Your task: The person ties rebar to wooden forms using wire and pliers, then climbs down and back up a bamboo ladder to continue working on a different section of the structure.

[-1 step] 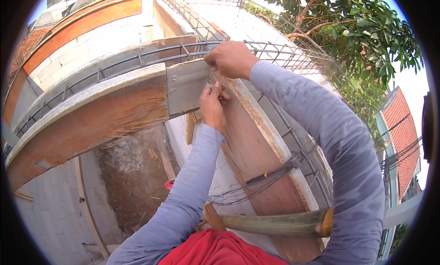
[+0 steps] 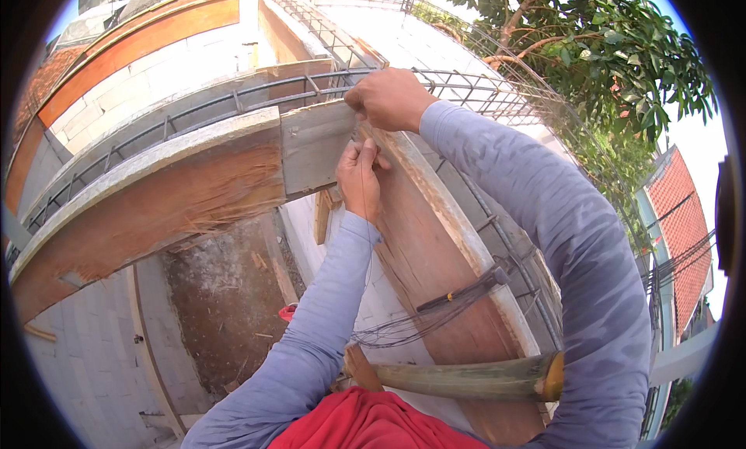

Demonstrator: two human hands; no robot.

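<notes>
My left hand (image 2: 360,181) is closed in a pinch just below the inner corner of the wooden formwork, and a thin wire (image 2: 367,274) trails down from it past my sleeve. Above it, my right hand (image 2: 392,99) is closed at the top of the same corner, beside the steel rebar cage (image 2: 225,105). What its fingertips grip is hidden. Between the hands, a grey board piece (image 2: 317,146) joins the brown plywood form board (image 2: 179,177) on the left to the long form board (image 2: 435,239) on the right.
A bundle of thin tie wires (image 2: 400,336) and a dark-handled tool (image 2: 435,302) with a yellow band lie over the right form board. A bamboo pole (image 2: 466,377) crosses near my body. Far below on the left is a dirt floor (image 2: 221,309). Trees (image 2: 614,53) stand at the right.
</notes>
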